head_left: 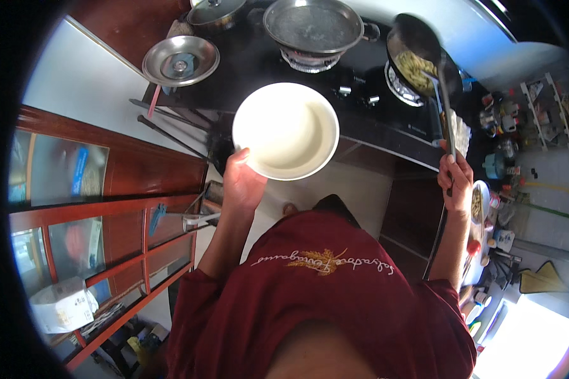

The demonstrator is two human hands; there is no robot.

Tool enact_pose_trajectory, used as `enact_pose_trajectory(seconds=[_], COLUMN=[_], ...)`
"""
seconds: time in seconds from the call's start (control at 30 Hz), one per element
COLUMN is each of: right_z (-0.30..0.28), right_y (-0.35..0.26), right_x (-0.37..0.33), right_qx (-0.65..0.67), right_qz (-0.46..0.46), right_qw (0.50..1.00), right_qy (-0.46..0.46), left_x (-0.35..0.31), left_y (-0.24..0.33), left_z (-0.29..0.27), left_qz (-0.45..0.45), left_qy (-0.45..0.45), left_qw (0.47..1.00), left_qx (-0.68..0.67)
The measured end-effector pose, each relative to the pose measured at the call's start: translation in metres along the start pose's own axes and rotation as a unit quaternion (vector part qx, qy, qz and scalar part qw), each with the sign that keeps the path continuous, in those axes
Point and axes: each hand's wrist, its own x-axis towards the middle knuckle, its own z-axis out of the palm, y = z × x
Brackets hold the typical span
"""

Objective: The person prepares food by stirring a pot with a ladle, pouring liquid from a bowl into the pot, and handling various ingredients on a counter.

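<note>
Both hands clamping: L hand (245, 182) gripping white bowl (286, 131) by rim, blocking part of stove (373, 123), R hand (456, 180) gripping long handle (447, 114) at food-filled wok (414, 47), steel pan (313, 28) sitting on L burner (310, 62).

Up top, a wide steel pan (313, 50) sits on its burner (311, 62), a lidded pot (216, 18) gleams to its left, and lower left, a white box (63, 306) stands by red-framed panes (74, 245).
</note>
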Motion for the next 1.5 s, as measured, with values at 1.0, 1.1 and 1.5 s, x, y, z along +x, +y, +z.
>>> enact_pose_trajectory(seconds=[1.0,1.1,1.5], right_z=[0.07,0.07,0.081], right_y=[-0.057,-0.043,-0.037], right_x=[0.233,0.217,0.202], right_qx=[-0.63,-0.614,-0.599], right_qz=[-0.064,-0.083,-0.06], right_qw=[0.769,0.782,0.796], right_qy=[-0.091,-0.068,-0.06], left_x=[0.391,0.426,0.494], left_y=[0.105,0.095,0.081], left_z=[0.007,0.008,0.023], left_qz=[-0.009,-0.034,-0.11], left_qy=[0.05,0.054,-0.066], left_qw=[0.985,0.977,0.943], left_qx=[0.163,0.204,0.308])
